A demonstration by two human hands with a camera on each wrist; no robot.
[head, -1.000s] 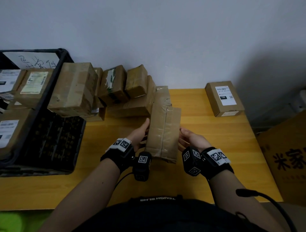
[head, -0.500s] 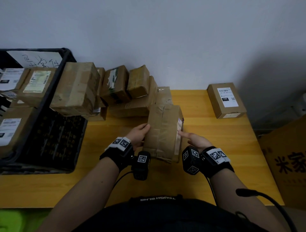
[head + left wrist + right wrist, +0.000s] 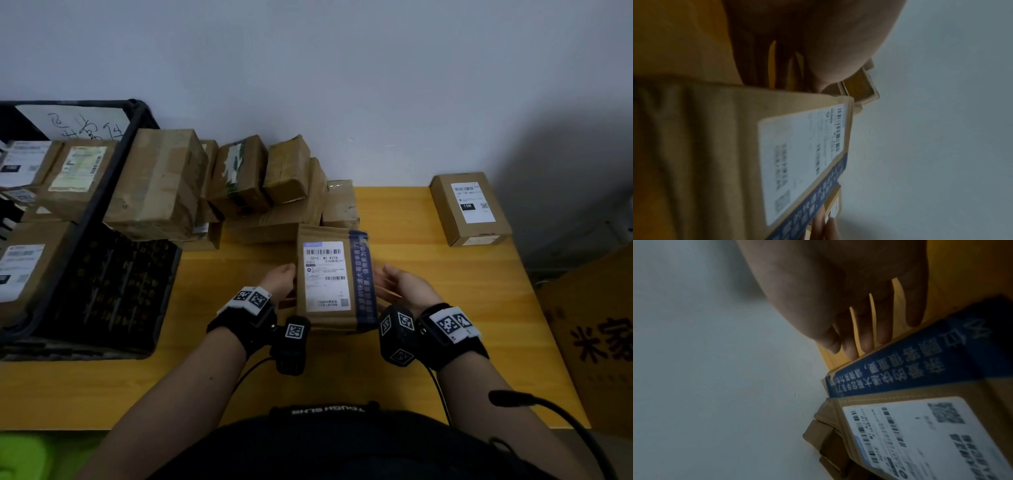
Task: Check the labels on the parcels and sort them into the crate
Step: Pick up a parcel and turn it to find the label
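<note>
Turned since a second ago, the flat brown cardboard parcel with blue tape [image 3: 334, 277] showed you its white label [image 3: 325, 275]. Your left hand [image 3: 279, 279] gripped its left edge; your right hand [image 3: 402, 286], fingers straight, touched its right side above the yellow wooden table [image 3: 445, 308], right of the black plastic crate [image 3: 113, 219].

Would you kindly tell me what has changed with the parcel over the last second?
The parcel was turned between the hands until its white label faces up; earlier only plain taped cardboard showed. The left hand and right hand remain at its sides. The crate and other parcels stayed put.
</note>
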